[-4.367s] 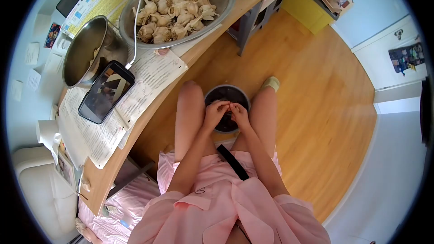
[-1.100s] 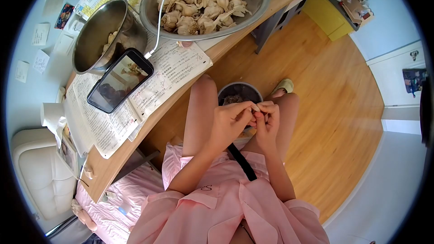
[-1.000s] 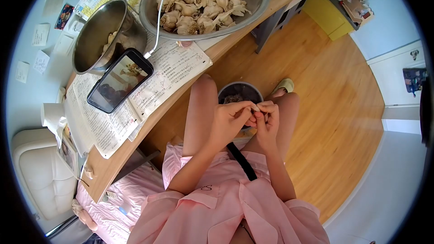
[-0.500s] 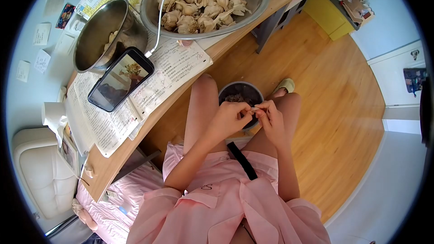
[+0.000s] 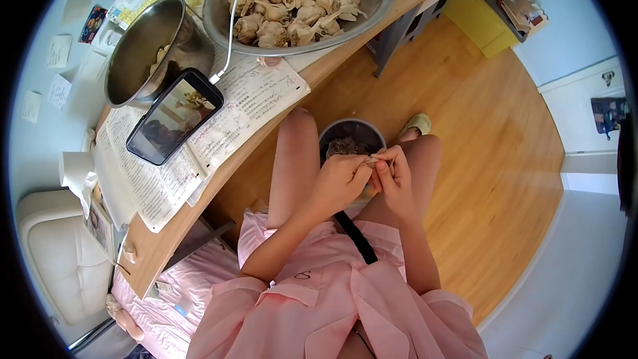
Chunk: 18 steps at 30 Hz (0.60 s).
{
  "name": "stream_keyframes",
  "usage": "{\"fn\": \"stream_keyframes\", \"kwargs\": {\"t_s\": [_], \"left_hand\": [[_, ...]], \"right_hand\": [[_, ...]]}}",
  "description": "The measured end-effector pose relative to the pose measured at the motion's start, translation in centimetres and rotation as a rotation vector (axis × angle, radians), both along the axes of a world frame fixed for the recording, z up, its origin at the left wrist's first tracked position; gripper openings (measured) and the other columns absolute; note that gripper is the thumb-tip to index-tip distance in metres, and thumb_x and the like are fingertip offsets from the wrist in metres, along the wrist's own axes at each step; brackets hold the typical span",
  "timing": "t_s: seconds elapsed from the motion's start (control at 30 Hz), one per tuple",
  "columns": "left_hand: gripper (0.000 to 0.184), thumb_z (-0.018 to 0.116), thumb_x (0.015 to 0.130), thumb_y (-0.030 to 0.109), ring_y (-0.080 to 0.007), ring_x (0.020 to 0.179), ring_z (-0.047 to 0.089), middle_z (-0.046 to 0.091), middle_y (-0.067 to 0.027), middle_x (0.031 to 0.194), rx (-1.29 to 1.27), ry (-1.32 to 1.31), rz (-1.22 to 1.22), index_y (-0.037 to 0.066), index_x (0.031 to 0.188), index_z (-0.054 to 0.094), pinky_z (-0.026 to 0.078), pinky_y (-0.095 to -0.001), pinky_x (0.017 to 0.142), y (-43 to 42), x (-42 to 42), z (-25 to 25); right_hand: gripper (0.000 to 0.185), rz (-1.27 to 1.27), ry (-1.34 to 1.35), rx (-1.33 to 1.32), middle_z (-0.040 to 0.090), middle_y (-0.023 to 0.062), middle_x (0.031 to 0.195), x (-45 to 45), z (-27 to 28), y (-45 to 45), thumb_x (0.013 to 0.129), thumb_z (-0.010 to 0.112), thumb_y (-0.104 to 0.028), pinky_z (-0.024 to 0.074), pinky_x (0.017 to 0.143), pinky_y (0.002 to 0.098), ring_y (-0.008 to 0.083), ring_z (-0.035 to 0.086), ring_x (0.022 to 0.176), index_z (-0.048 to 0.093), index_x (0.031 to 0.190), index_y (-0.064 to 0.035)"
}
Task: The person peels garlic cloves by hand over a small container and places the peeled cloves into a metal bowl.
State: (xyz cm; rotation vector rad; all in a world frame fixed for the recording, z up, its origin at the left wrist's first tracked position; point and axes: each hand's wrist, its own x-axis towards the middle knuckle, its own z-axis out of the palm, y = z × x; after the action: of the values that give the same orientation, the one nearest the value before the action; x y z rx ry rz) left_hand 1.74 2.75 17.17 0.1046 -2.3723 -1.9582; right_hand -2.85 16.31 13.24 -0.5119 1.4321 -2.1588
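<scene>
Above a dark bin between my knees, both hands meet at their fingertips. My left hand is closed in a pinch, and my right hand pinches from the other side. Between them is a small pale garlic clove, mostly covered by the fingers. Brownish peelings lie inside the bin. Up on the desk, a wide metal basin holds many whole garlic bulbs. Beside it stands a deep steel pot with a few peeled cloves in it.
A phone on a white cable leans against the pot, over printed papers on the wooden desk. A tissue roll sits at the desk's left. A yellow box stands on the floor at the far right.
My hands stay over the bin, with the fingers shifted slightly around the clove. The right hand has turned a little and more peelings show in the bin. The view has moved slightly.
</scene>
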Motion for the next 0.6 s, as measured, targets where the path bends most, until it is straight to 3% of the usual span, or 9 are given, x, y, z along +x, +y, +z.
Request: {"fn": "stream_keyframes", "kwargs": {"t_s": [0.07, 0.13, 0.23, 0.27, 0.33, 0.37, 0.57, 0.6], "left_hand": [[0.025, 0.043, 0.084, 0.011, -0.0248, 0.058, 0.062, 0.062, -0.0127, 0.063, 0.117, -0.015, 0.023, -0.004, 0.070, 0.058, 0.048, -0.0328, 0.058, 0.4, -0.1, -0.3], [0.025, 0.043, 0.084, 0.011, -0.0234, 0.057, 0.062, 0.061, -0.0127, 0.063, 0.068, -0.015, 0.041, -0.004, 0.071, 0.058, 0.048, -0.0321, 0.057, 0.5, -0.1, -0.3], [0.025, 0.044, 0.084, 0.011, -0.0231, 0.056, 0.061, 0.061, -0.0138, 0.063, 0.051, 0.008, 0.106, -0.004, 0.072, 0.059, 0.047, -0.0317, 0.055, 0.6, -0.1, -0.5], [0.025, 0.044, 0.084, 0.011, -0.0232, 0.056, 0.061, 0.061, -0.0143, 0.063, 0.057, 0.020, 0.132, -0.004, 0.072, 0.060, 0.047, -0.0317, 0.054, 0.6, -0.1, -0.7], [0.022, 0.043, 0.084, 0.008, -0.0137, 0.056, 0.052, 0.056, -0.0055, 0.064, 0.041, -0.019, 0.114, -0.005, 0.077, 0.058, 0.041, -0.0266, 0.052, 0.1, 0.2, -1.7], [0.020, 0.042, 0.084, 0.006, -0.0089, 0.056, 0.047, 0.053, -0.0010, 0.064, 0.032, -0.038, 0.105, -0.005, 0.079, 0.058, 0.037, -0.0240, 0.051, -0.3, 0.4, -2.1], [0.026, 0.039, 0.085, 0.012, -0.0054, 0.052, 0.036, 0.043, 0.0028, 0.057, 0.234, -0.171, 0.023, 0.000, 0.072, 0.057, 0.027, -0.0221, 0.048, -1.6, 0.7, -2.1], [0.026, 0.039, 0.085, 0.011, -0.0053, 0.053, 0.036, 0.043, 0.0025, 0.056, 0.271, -0.165, 0.032, -0.001, 0.069, 0.055, 0.028, -0.0225, 0.047, -1.6, 0.7, -1.9]], "right_hand": [[0.011, -0.018, -0.039, -0.033, 0.042, -0.0002, 0.064, 0.3, -0.2, -0.2, 0.095, 0.045, -0.018, 0.0314, 0.046, 0.0183, 0.0049, 0.036, 0.050, 0.044, 0.097, -0.0066], [0.011, -0.047, -0.073, -0.044, 0.041, -0.0008, 0.063, 0.5, -0.2, -0.4, 0.095, 0.045, -0.018, 0.0304, 0.046, 0.0183, 0.0049, 0.034, 0.048, 0.044, 0.096, -0.0071], [0.012, 0.029, -0.225, -0.158, 0.050, 0.0015, 0.069, 0.4, -0.7, -0.1, 0.095, 0.047, -0.017, 0.0375, 0.050, 0.0184, 0.0052, 0.043, 0.053, 0.049, 0.098, -0.0050], [0.013, -0.033, -0.149, -0.029, 0.054, 0.0025, 0.072, 0.5, -0.6, 0.0, 0.094, 0.048, -0.016, 0.0396, 0.053, 0.0184, 0.0056, 0.047, 0.056, 0.051, 0.099, -0.0038], [0.015, -0.158, 0.005, 0.232, 0.060, 0.0046, 0.078, 0.8, 0.6, -0.7, 0.092, 0.051, -0.014, 0.0438, 0.059, 0.0183, 0.0063, 0.054, 0.064, 0.055, 0.100, -0.0013], [0.016, -0.254, 0.183, 0.203, 0.065, 0.0059, 0.084, 0.7, 0.8, -1.1, 0.089, 0.057, -0.010, 0.0453, 0.067, 0.0178, 0.0074, 0.058, 0.074, 0.060, 0.100, 0.0021], [0.015, -0.206, 0.252, 0.387, 0.064, 0.0060, 0.077, 0.3, 2.3, -0.6, 0.084, 0.062, -0.009, 0.0458, 0.060, 0.0217, 0.0093, 0.059, 0.068, 0.064, 0.095, 0.0014], [0.016, -0.222, 0.384, 0.466, 0.063, 0.0071, 0.076, 0.4, 2.3, -0.6, 0.084, 0.062, -0.010, 0.0457, 0.059, 0.0229, 0.0118, 0.060, 0.067, 0.064, 0.096, 0.0003]]}}
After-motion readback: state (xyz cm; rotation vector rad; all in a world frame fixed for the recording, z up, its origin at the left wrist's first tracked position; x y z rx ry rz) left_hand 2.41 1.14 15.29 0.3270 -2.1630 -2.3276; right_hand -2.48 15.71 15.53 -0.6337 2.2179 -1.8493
